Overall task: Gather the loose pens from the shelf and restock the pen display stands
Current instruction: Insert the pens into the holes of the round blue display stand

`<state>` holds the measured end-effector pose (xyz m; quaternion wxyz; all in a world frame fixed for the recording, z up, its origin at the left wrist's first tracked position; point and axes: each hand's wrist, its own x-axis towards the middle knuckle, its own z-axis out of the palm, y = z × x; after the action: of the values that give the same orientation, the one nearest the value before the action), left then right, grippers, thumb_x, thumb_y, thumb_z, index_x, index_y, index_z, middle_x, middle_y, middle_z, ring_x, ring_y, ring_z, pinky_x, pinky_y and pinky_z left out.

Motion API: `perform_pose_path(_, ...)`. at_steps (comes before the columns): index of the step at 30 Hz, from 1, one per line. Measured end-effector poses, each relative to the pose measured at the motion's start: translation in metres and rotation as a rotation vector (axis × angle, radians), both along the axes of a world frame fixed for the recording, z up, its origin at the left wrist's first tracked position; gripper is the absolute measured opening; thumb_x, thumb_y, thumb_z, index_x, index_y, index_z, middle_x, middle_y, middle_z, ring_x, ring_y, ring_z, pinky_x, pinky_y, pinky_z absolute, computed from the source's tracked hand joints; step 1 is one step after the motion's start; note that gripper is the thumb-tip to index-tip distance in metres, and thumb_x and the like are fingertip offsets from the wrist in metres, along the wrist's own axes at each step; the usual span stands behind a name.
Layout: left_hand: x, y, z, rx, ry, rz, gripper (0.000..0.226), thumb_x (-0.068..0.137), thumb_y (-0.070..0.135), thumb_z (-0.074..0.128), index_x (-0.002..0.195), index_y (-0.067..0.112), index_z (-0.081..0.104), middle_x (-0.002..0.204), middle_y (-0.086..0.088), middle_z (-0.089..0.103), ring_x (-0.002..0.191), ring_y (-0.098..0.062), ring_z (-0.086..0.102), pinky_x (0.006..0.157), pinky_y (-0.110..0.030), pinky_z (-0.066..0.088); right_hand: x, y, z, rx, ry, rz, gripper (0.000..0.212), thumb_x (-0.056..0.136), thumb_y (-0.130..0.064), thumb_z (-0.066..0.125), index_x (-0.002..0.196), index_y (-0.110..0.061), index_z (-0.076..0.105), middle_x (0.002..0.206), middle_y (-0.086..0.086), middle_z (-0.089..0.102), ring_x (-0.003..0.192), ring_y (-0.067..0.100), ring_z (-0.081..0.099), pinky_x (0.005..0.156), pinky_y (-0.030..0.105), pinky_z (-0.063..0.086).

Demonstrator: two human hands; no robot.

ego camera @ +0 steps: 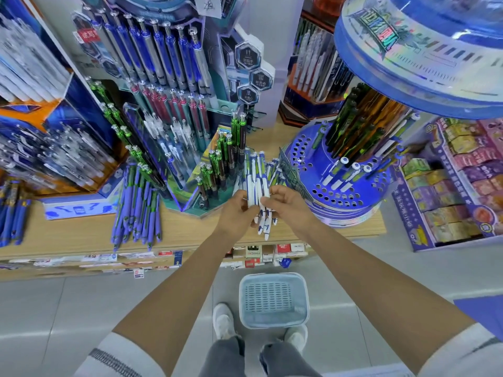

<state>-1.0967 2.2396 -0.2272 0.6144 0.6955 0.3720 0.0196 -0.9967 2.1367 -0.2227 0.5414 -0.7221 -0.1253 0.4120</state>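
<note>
Both hands are clamped on one bundle of white pens [258, 183]: the left hand [236, 210] curls round it from one side, the right hand [286, 202] from the other. The pen tips splay unevenly below the fingers, so one could slip out and fall past the shelf [81, 232] edge, perhaps missing the basket [272, 276] on the floor beneath the hands. Just right of the hands, the round blue stand [351, 210] has small holes. Feeding in one pen single-handed risks spilling the rest.
</note>
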Motion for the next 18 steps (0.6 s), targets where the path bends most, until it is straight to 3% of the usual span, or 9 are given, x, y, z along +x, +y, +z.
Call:
perform_pose_path(3, 0.001, -0.004, 0.003, -0.056, 0.014, 0.014, 0.014, 0.097, 0.009, 0.043, 0.108, 0.001, 0.046, 0.081, -0.012, 0.060, 0.063, -0.019, 0.056, 0.048, -0.020, 0.045, -0.002, -0.004, 0.002, 0.012, -0.011, 0.005, 0.019, 0.089, -0.012, 0.068, 0.103, -0.016, 0.055, 0.082, -0.003, 0.059, 0.077, 0.011, 0.058, 0.068, 0.022, 0.051)
perform_pose_path(5, 0.000, -0.007, 0.008, -0.114, -0.007, 0.051, 0.006, 0.098, 0.007, 0.036, 0.101, 0.004, 0.041, 0.073, -0.008, 0.049, 0.056, -0.017, 0.043, 0.044, -0.018, 0.037, -0.005, -0.007, 0.004, 0.006, -0.017, 0.000, 0.028, 0.088, -0.016, 0.070, 0.112, -0.015, 0.055, 0.089, -0.001, 0.059, 0.086, 0.015, 0.060, 0.076, 0.028, 0.053)
perform_pose_path(8, -0.004, -0.011, 0.013, -0.173, -0.045, 0.081, 0.007, 0.099, 0.011, 0.038, 0.094, 0.008, 0.034, 0.068, -0.007, 0.039, 0.054, -0.015, 0.032, 0.042, -0.018, 0.030, -0.011, -0.015, 0.008, 0.013, -0.005, -0.037, 0.041, 0.088, -0.016, 0.069, 0.125, -0.012, 0.052, 0.098, -0.001, 0.060, 0.092, 0.014, 0.061, 0.078, 0.025, 0.053)
perform_pose_path(10, -0.008, -0.015, 0.013, -0.143, -0.095, 0.035, 0.030, 0.098, 0.034, 0.046, 0.093, 0.006, 0.036, 0.071, -0.012, 0.046, 0.056, -0.021, 0.042, 0.055, -0.029, 0.041, -0.017, -0.020, 0.013, 0.042, 0.006, -0.054, 0.036, 0.089, -0.014, 0.068, 0.121, -0.015, 0.052, 0.098, 0.000, 0.060, 0.088, 0.011, 0.061, 0.070, 0.018, 0.053)
perform_pose_path(12, -0.013, -0.018, 0.012, -0.047, -0.086, -0.032, 0.058, 0.091, 0.054, 0.048, 0.105, -0.002, 0.042, 0.096, -0.028, 0.060, 0.083, -0.045, 0.056, 0.078, -0.051, 0.048, -0.023, -0.026, 0.015, 0.073, 0.016, -0.066, 0.034, 0.089, -0.012, 0.068, 0.119, -0.012, 0.052, 0.095, 0.002, 0.059, 0.085, 0.010, 0.062, 0.067, 0.018, 0.053)
perform_pose_path(13, -0.014, -0.019, 0.011, -0.019, -0.087, -0.065, 0.057, 0.091, 0.055, 0.047, 0.105, 0.001, 0.044, 0.096, -0.027, 0.060, 0.086, -0.048, 0.054, 0.081, -0.054, 0.046, -0.025, -0.029, 0.015, 0.085, 0.019, -0.072, 0.034, 0.088, -0.012, 0.069, 0.118, -0.011, 0.052, 0.092, 0.002, 0.059, 0.083, 0.010, 0.063, 0.067, 0.018, 0.053)
perform_pose_path(15, -0.015, -0.022, 0.017, 0.032, -0.108, -0.125, 0.035, 0.095, 0.048, 0.047, 0.088, 0.015, 0.040, 0.069, -0.006, 0.045, 0.071, -0.028, 0.044, 0.072, -0.044, 0.041, -0.028, -0.037, 0.017, 0.110, 0.015, -0.082, 0.031, 0.087, -0.011, 0.071, 0.112, -0.011, 0.052, 0.084, 0.002, 0.057, 0.074, 0.007, 0.063, 0.068, 0.021, 0.054)
perform_pose_path(18, -0.019, -0.028, 0.021, 0.100, -0.120, -0.179, 0.035, 0.096, 0.044, 0.049, 0.083, 0.014, 0.037, 0.068, -0.005, 0.037, 0.068, -0.020, 0.038, 0.065, -0.038, 0.035, -0.029, -0.049, 0.023, 0.123, -0.011, -0.085, 0.027, 0.083, -0.009, 0.074, 0.104, -0.011, 0.057, 0.082, 0.006, 0.060, 0.072, 0.011, 0.065, 0.071, 0.026, 0.057)
